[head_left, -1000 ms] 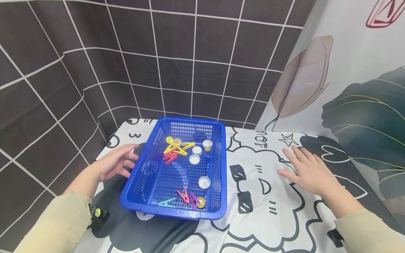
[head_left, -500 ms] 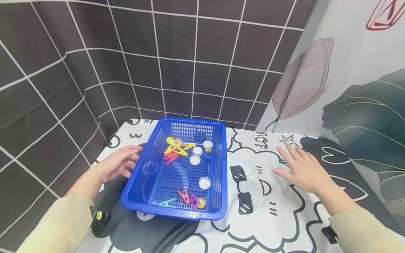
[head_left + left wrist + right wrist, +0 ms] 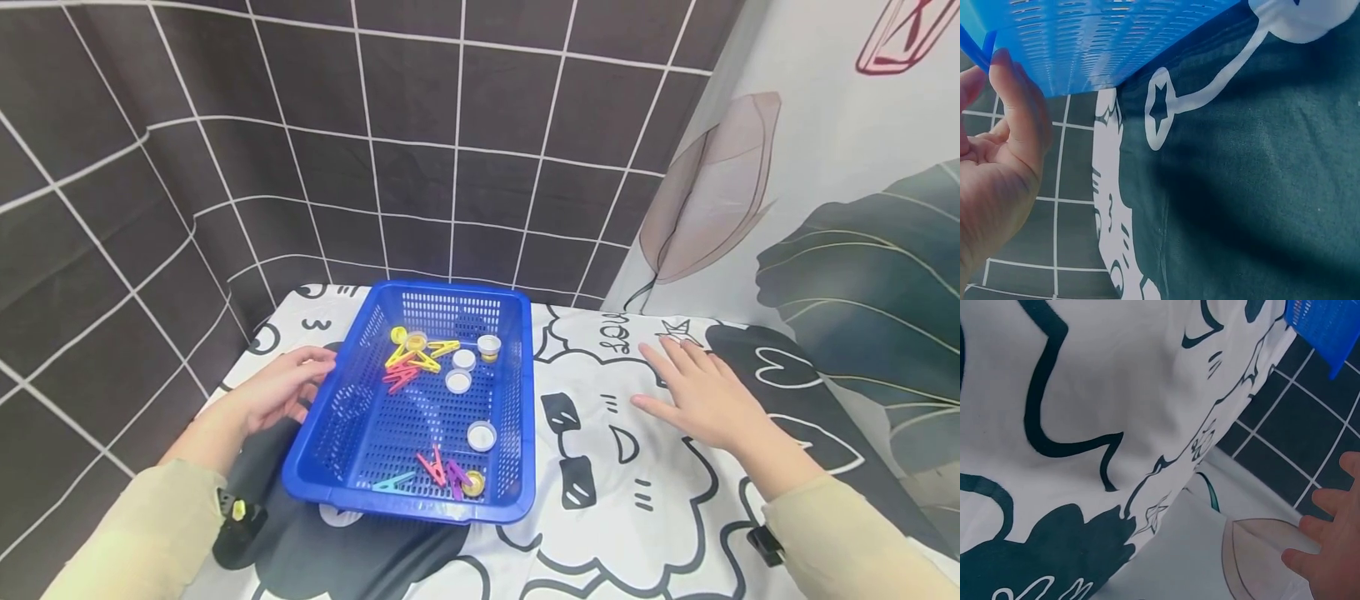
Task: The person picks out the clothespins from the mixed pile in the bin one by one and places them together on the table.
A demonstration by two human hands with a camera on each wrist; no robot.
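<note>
A dark backdrop with white grid lines closes off the far and left sides, and a pale hanging with leaf prints rises at the far right. Under everything lies a cartoon-printed cloth, wrinkled near the basket's near edge. A black device sits at the left wrist and another dark unit at the right, both by pale sleeves. The blue basket stands on the cloth, left of centre, its far end close to the backdrop; its left wall stands between the left hand and the contents. That hand is half open, fingers loosely bent at the left rim; whether they touch it I cannot tell. The right hand is spread, holding nothing, well apart on the right. The basket is rectangular, upright, with slotted walls and floor. Yellow clothespins and red clothespins cluster far left inside, white lids lie along the right, and teal, pink and purple clothespins lie near.
</note>
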